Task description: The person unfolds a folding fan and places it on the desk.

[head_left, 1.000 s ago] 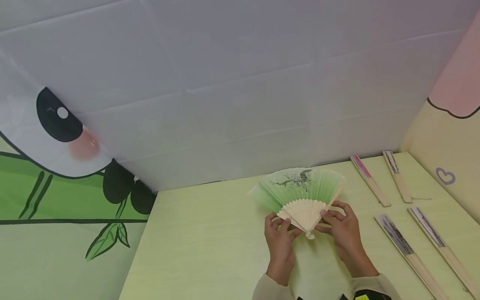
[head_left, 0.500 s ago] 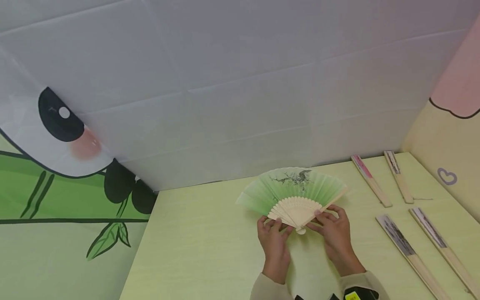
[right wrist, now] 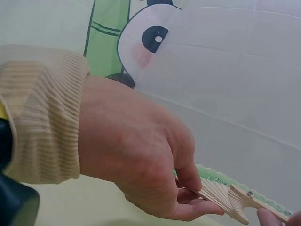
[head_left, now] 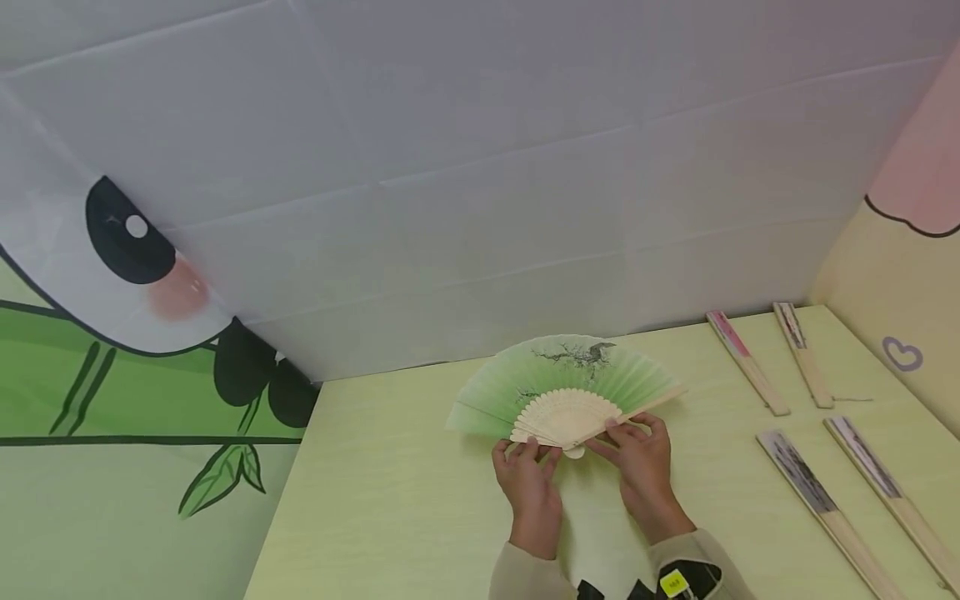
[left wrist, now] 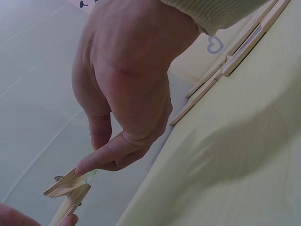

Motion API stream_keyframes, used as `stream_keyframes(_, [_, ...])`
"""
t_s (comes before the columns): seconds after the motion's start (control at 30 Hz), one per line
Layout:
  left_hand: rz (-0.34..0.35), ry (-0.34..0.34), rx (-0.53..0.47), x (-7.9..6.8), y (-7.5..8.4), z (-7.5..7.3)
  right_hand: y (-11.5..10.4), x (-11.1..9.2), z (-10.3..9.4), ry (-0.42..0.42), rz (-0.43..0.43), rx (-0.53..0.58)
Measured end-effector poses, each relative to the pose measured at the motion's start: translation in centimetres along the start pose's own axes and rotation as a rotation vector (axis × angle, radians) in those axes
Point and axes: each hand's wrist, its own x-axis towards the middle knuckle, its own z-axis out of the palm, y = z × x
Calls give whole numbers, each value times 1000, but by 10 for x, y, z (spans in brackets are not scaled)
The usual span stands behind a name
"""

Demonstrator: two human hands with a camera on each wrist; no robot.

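Note:
A green folding fan (head_left: 637, 367) with a dark branch print and pale ribs is spread wide above the table. My left hand (head_left: 531, 492) pinches its left outer rib close to the pivot. The right outer rib is held between the thumb and fingers of my right hand (head_left: 645, 471). In the left wrist view, the fan's rib ends (left wrist: 68, 183) show beneath the fingertips of the left hand (left wrist: 127, 80). From the right wrist, the stacked ribs (right wrist: 218, 195) lie in the grip of the right hand (right wrist: 136, 150); the green leaf is mostly hidden there.
Several folded fans lie to the right on the pale table (head_left: 375, 483): a pink-ended one (head_left: 747, 362), one with a loose cord (head_left: 804, 354), and grey-patterned ones (head_left: 813, 492) nearer the front. A grey sheet wall (head_left: 480, 208) rises behind; printed walls flank both sides.
The fan has spread wider, its left edge swinging down to the left and its right edge tilting lower. Both hands have shifted left with it, still pinching the outer ribs.

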Motion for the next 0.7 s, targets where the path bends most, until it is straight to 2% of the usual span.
stream_keyframes(0.7, [6,142,-60,34,28,-31,43,4,57,-25,39,128])
